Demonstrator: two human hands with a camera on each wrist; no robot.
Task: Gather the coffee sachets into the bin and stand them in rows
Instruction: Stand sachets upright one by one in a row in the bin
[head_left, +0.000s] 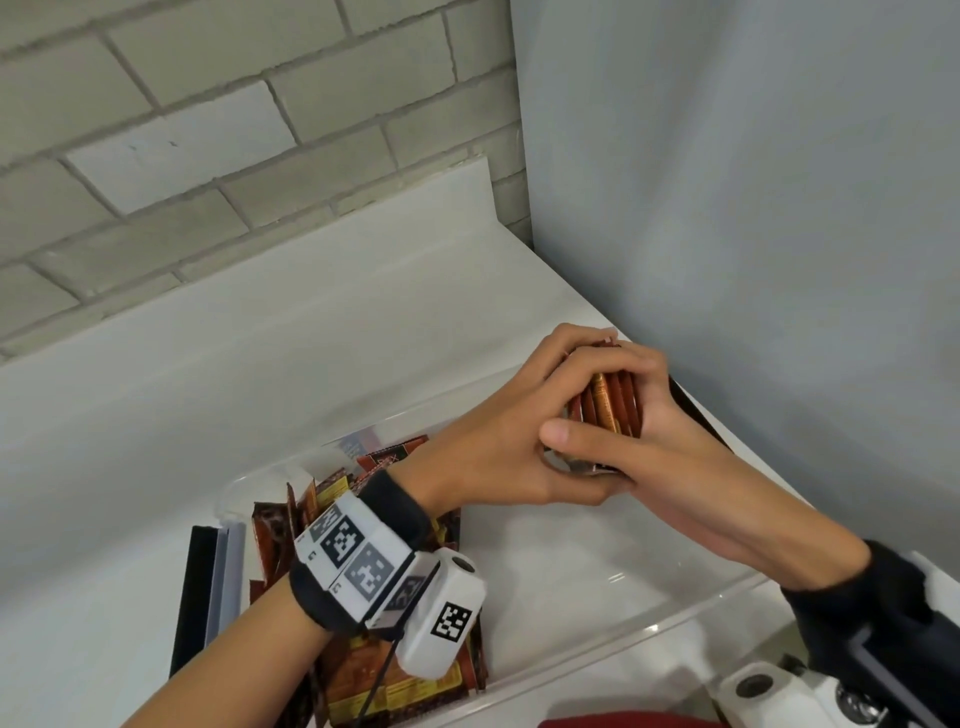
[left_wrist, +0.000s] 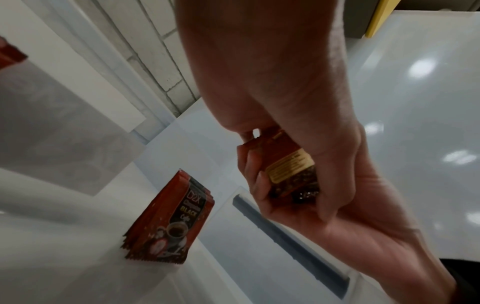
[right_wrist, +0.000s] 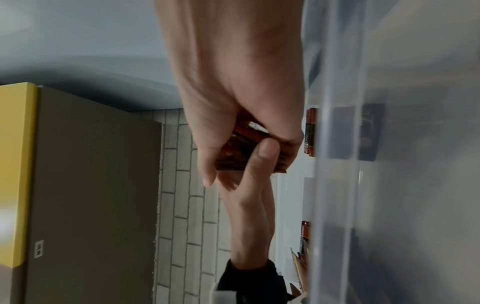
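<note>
Head view: your left hand (head_left: 498, 457) and right hand (head_left: 670, 441) meet over the bin's (head_left: 649, 631) far right corner, both in a tight grip round 1 bundle of sachets (head_left: 610, 402).

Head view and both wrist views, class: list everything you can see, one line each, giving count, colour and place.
Clear plastic bin: one, transparent, on the counter.
White counter: one, below the brick wall.
Loose red-brown coffee sachets: many, uncounted, piled at the bin's left end.
Bundle of red-brown sachets: one, over the bin's far right end.
Small standing sachet stack: one, red-brown, inside the bin.
Grey brick wall: behind.
Left hand: grips the bundle.
Right hand: grips the bundle.
</note>
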